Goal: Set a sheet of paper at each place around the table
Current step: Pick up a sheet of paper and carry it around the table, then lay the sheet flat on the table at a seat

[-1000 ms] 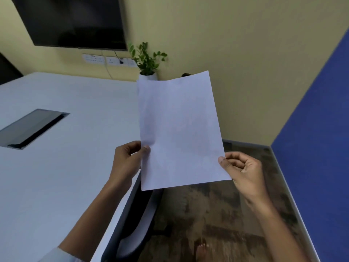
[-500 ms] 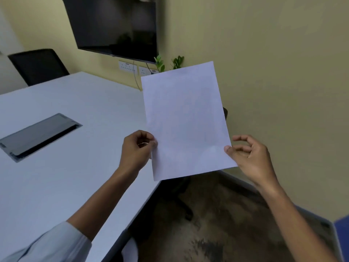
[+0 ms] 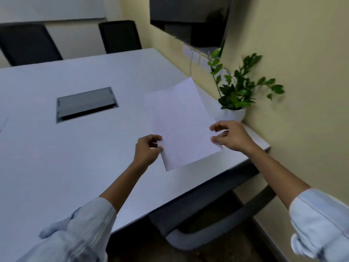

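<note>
A blank white sheet of paper (image 3: 181, 121) hangs low over the near right corner of the white table (image 3: 75, 159), tilted nearly flat. My left hand (image 3: 147, 150) pinches the sheet's left edge near its lower corner. My right hand (image 3: 229, 137) pinches the right edge near the lower right corner. I cannot tell whether the sheet touches the tabletop. The edge of another sheet (image 3: 2, 122) shows at the far left of the table.
A grey cable hatch (image 3: 86, 104) is set into the table's middle. A potted green plant (image 3: 238, 95) stands at the table's right corner against the yellow wall. Two black chairs (image 3: 120, 36) stand at the far side; another chair (image 3: 198, 229) is tucked under the near edge.
Both hands have brought the sheet down from upright in the air to nearly flat over the table's corner. My view has swung left and down onto the table.
</note>
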The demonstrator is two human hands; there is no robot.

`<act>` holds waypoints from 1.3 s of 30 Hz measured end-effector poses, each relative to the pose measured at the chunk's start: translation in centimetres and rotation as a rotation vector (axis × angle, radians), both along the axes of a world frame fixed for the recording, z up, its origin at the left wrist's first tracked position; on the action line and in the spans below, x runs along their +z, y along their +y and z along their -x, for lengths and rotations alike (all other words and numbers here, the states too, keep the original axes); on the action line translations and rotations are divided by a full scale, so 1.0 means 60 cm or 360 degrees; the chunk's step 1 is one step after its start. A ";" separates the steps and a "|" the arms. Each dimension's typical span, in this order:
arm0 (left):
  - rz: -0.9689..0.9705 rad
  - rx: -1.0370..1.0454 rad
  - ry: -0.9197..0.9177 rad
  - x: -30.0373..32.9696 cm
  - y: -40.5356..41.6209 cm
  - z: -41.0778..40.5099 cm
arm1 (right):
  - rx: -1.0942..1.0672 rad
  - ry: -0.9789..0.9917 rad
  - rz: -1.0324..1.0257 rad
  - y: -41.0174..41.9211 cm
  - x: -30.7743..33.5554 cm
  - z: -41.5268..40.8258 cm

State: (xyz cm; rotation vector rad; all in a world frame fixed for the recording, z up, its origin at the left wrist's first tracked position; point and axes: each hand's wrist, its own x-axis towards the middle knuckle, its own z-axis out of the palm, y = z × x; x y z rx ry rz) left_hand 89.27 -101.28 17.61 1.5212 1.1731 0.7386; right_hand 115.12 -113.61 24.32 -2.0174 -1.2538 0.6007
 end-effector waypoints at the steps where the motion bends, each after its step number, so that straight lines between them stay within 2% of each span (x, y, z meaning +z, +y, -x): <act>1: 0.0021 0.0043 0.0054 -0.021 0.007 -0.020 | 0.0061 -0.0016 0.0091 0.031 -0.021 -0.023; 8: 0.0213 0.0246 0.0357 -0.193 0.055 -0.102 | 0.0324 -0.0084 0.0540 0.173 -0.208 -0.110; 13: 0.0208 0.0175 0.0557 -0.282 0.076 -0.117 | 0.0388 -0.0113 0.0784 0.195 -0.338 -0.130; 17: 0.0225 0.0102 0.0660 -0.328 0.088 -0.120 | 0.0399 -0.0120 0.0840 0.195 -0.399 -0.139; 22: 0.0175 -0.0023 0.0863 -0.362 0.093 -0.114 | 0.0497 -0.0235 0.0842 0.205 -0.425 -0.136; 28: 0.0050 -0.0116 0.1157 -0.357 0.076 -0.118 | 0.0592 -0.0529 0.0968 0.208 -0.427 -0.124; 35: 0.0021 -0.0181 0.1245 -0.359 0.070 -0.111 | 0.0631 -0.0671 0.1039 0.202 -0.414 -0.115; 39: -0.0029 -0.0107 0.1223 -0.315 0.068 -0.082 | 0.0637 -0.0691 0.0995 0.209 -0.376 -0.105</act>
